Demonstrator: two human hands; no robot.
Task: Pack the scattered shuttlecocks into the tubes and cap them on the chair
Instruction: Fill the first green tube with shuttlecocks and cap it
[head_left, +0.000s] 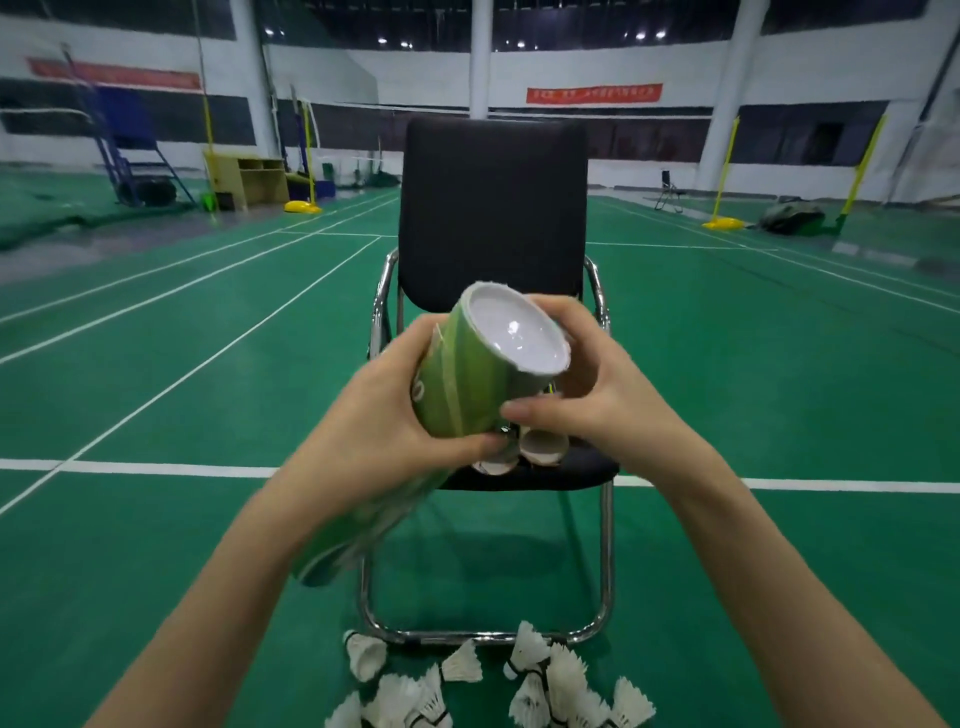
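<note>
Around me is a big sports hall with a smooth green court floor (727, 389) marked by white lines, white pillars and red banners on the far wall. In front of me stands a chair (493, 208) with a black fabric back and seat and a bent shiny metal frame.

I hold a green tube (467, 384) of glossy cardboard, round and long, tilted so that its upper end points away from me and to the right. This end is closed by a white cap (517, 332), smooth and a little shiny, with a rough paper edge around it. The lower part of the tube goes down behind my left wrist and looks blurred.

The grip of my left hand (384, 415) is clamped around the body of the tube, thumb in front. My right hand (587, 384) is curled around the capped end, thumb against the tube side and fingers behind the rim. Both forearms reach forward and meet over the seat.

On the seat, just under the tube, lie two more tubes (543, 447); I see only their round pale ends. On the floor before the chair many white feather shuttlecocks (545, 675) lie scattered.
</note>
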